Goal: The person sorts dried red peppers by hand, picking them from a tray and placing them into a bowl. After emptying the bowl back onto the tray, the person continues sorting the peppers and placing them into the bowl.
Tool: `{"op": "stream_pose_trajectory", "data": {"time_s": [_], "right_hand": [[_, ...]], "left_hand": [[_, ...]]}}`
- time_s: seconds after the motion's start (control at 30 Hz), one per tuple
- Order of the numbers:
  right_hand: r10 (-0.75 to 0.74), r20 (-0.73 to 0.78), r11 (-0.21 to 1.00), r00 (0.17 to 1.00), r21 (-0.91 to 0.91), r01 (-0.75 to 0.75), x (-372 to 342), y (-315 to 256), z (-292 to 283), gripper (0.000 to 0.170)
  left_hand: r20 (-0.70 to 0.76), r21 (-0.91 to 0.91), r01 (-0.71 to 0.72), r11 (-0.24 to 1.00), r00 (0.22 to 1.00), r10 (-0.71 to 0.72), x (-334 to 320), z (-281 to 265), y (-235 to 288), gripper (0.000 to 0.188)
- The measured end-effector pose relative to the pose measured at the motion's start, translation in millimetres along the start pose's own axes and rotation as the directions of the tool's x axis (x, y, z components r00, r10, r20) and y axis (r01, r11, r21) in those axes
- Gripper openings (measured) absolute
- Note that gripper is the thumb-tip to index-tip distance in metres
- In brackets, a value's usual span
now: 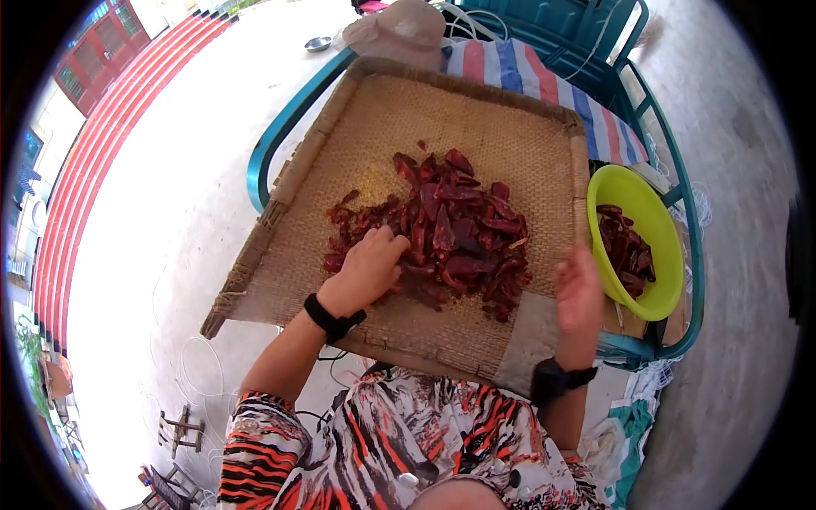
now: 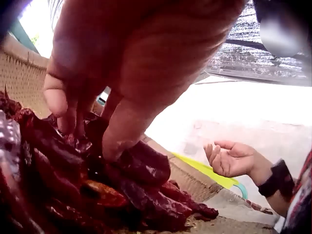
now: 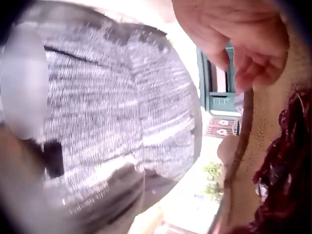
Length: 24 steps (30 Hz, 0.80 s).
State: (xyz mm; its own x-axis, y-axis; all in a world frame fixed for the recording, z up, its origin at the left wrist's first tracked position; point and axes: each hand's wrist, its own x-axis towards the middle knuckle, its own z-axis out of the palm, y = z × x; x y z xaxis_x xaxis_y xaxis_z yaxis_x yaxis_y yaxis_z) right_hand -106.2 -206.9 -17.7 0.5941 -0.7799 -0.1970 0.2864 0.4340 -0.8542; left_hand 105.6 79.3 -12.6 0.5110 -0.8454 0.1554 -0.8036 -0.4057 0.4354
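A heap of dried red chili peppers point(image 1: 459, 225) lies on a woven tray point(image 1: 527, 127), with pale yellow seeds point(image 1: 374, 183) scattered at its far left edge. My left hand point(image 1: 370, 268) reaches down into the near left side of the heap. Seen from the left wrist, its thumb and fingers pinch a dark red chili pepper point(image 2: 146, 163) among the others. My right hand point(image 1: 578, 293) is held over the tray's right edge, beside the yellow-green basin point(image 1: 599, 191). Its fingers are loosely bent and hold nothing, as the left wrist view also shows.
More chili peppers point(image 1: 625, 251) lie in the basin, to the right of the tray. A teal metal frame point(image 1: 272, 144) surrounds the tray, with a striped cloth point(image 1: 527, 68) behind it. Low wooden stools point(image 1: 180, 432) stand on the ground at the lower left.
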Motion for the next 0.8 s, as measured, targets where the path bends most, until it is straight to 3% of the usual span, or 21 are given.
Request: {"op": "stream_pose_trajectory", "data": {"time_s": [0.07, 0.13, 0.23, 0.33, 0.43, 0.57, 0.63, 0.73, 0.77, 0.8], "right_hand": [[0.056, 0.260, 0.943, 0.964, -0.330, 0.034, -31.3, 3.4, 48.1, 0.024], [0.214, 0.460, 0.828, 0.862, -0.554, 0.090, -37.2, 16.0, 67.1, 0.026], [0.064, 0.616, 0.653, 0.785, -0.621, 0.434, -45.6, 38.3, 86.6, 0.032], [0.119, 0.643, 0.540, 0.756, -0.681, 0.495, -48.8, 43.0, 101.5, 0.033], [0.019, 0.671, 0.473, 0.741, -0.659, 0.585, -46.3, 57.6, 103.2, 0.031], [0.150, 0.644, 0.593, 0.750, -0.666, 0.453, -47.0, 63.4, 101.1, 0.026], [0.274, 0.593, 0.684, 0.757, -0.674, 0.280, -48.8, 63.6, 100.8, 0.024], [0.265, 0.595, 0.686, 0.759, -0.669, 0.285, -40.1, 55.1, 90.6, 0.022], [0.252, 0.551, 0.715, 0.795, -0.660, 0.231, -32.5, 48.9, 82.3, 0.022], [0.242, 0.504, 0.743, 0.829, -0.646, 0.176, -22.2, 39.9, 70.4, 0.022]], "left_hand": [[-0.005, -0.007, -0.009, 1.000, 1.000, 0.009, 3.6, -2.3, 1.1, 0.028], [0.038, 0.010, -0.007, 1.000, 0.999, 0.006, 6.9, -12.0, 7.7, 0.021], [0.061, -0.073, 0.093, 0.993, 0.994, -0.088, 3.1, -24.3, 24.0, 0.017], [0.077, -0.269, 0.141, 0.953, 0.989, -0.124, 1.8, -30.6, 37.3, 0.016], [-0.045, -0.304, 0.078, 0.949, 0.994, -0.096, 0.5, -20.4, 33.6, 0.023], [-0.010, -0.292, -0.008, 0.956, 1.000, 0.006, -7.8, -5.6, 28.0, 0.036], [0.009, -0.346, 0.063, 0.936, 0.998, -0.063, -8.9, 4.6, 21.1, 0.036], [0.095, -0.308, 0.265, 0.914, 0.964, -0.248, -7.6, -11.7, 32.3, 0.033], [0.127, -0.271, 0.344, 0.899, 0.939, -0.321, -6.4, -17.9, 36.8, 0.032], [0.070, -0.211, 0.291, 0.933, 0.957, -0.283, -7.4, -17.2, 33.9, 0.030]]}}
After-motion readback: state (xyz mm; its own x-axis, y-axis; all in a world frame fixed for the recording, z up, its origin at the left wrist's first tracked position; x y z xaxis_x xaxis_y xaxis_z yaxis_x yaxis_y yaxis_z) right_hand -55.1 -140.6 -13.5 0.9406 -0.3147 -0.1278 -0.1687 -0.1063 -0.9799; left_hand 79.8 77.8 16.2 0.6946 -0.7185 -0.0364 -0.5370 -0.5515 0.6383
